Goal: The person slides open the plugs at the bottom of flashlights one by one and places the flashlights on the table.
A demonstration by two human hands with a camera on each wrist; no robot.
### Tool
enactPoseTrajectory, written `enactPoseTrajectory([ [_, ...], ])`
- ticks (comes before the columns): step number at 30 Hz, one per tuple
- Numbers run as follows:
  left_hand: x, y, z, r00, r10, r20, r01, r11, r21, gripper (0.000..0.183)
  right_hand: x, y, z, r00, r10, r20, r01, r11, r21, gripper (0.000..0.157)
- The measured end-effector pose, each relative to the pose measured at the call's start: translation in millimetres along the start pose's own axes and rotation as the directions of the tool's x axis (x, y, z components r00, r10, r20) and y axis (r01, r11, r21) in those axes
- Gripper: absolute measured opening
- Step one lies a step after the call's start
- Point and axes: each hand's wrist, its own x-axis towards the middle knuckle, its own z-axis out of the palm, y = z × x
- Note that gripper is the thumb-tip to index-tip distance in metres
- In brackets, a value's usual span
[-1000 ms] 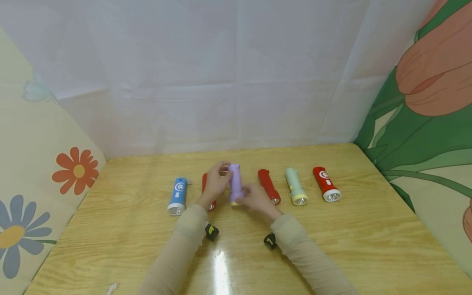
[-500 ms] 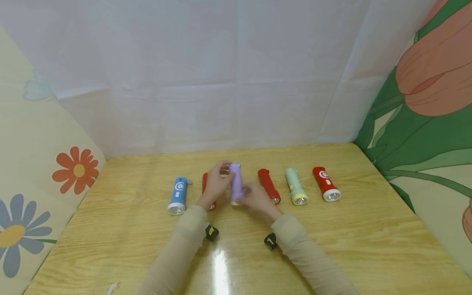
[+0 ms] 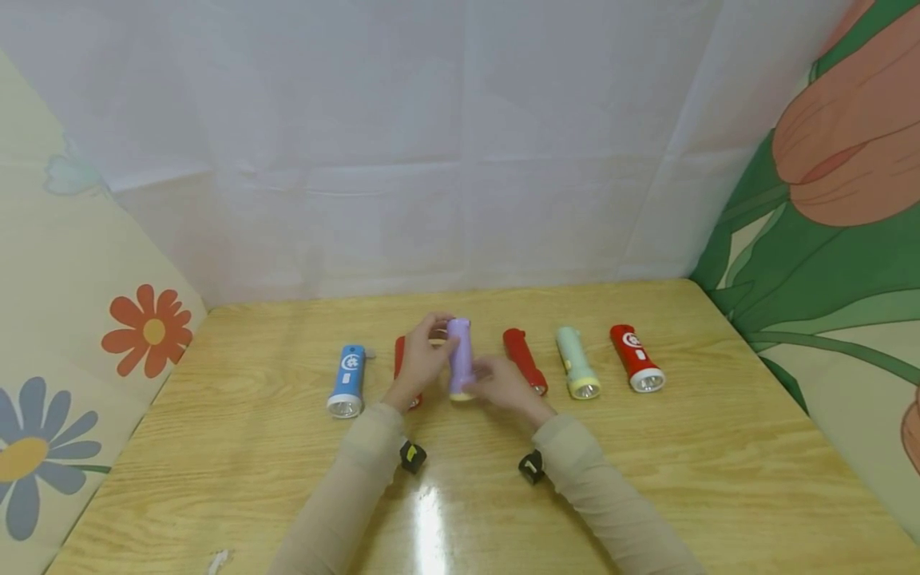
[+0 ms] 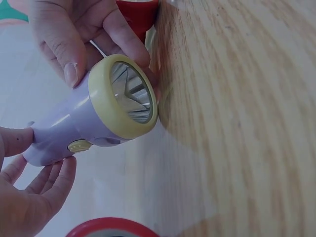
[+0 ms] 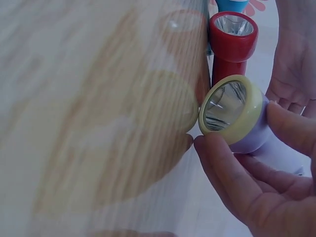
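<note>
A purple flashlight [image 3: 461, 359] with a yellow head ring lies at the middle of the row, its lens toward me. My left hand [image 3: 424, 355] grips its tail end, thumb on one side and fingers on the other, as the left wrist view shows. At the head end, my right hand [image 3: 506, 389] pinches the flashlight; in the right wrist view the thumb is on one side of the yellow ring [image 5: 252, 111] and the fingertips on the other. The ring touches or nearly touches the tabletop. A yellow switch [image 4: 79, 146] shows on its side.
Left of it lie a red flashlight [image 3: 399, 351], partly behind my left hand, and a blue one [image 3: 348, 379]. To the right are a red flashlight [image 3: 523, 359], a mint green one [image 3: 575, 363] and a red-and-white one [image 3: 636, 358]. White cloth [image 3: 460, 160] hangs behind the wooden table [image 3: 251, 447].
The purple flashlight has shifted very slightly right. My right hand has edged a little to the right, and more of the yellow ring shows. The other flashlights stay put.
</note>
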Motion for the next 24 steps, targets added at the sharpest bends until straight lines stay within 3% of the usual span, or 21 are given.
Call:
enactPoseTrajectory([
  [7, -2.7, 3.1, -1.1, 1.0, 0.021, -0.015, -0.021, 1.0, -0.006, 0.029, -0.7, -0.5, 0.8, 1.0, 0.015, 0.007, -0.016, 1.0, 0.023, 0.036],
  [15, -3.8, 2.6, -0.8, 0.996, 0.031, -0.079, -0.03, 1.0, 0.007, 0.02, -2.8, -1.4, 0.4, 0.999, -0.031, 0.009, 0.032, 0.999, -0.042, 0.037],
  [18, -4.1, 3.3, -0.6, 0.993, -0.015, -0.119, 0.015, 1.0, -0.001, 0.021, -2.7, -1.2, 1.0, 0.999, -0.051, 0.005, 0.051, 0.997, -0.061, 0.037],
  [24, -3.4, 6.8, -0.6, 0.969, -0.192, -0.153, 0.179, 0.98, -0.09, 0.027, -2.0, 0.8, 1.6, 0.998, -0.055, 0.014, 0.055, 0.997, -0.061, 0.04],
])
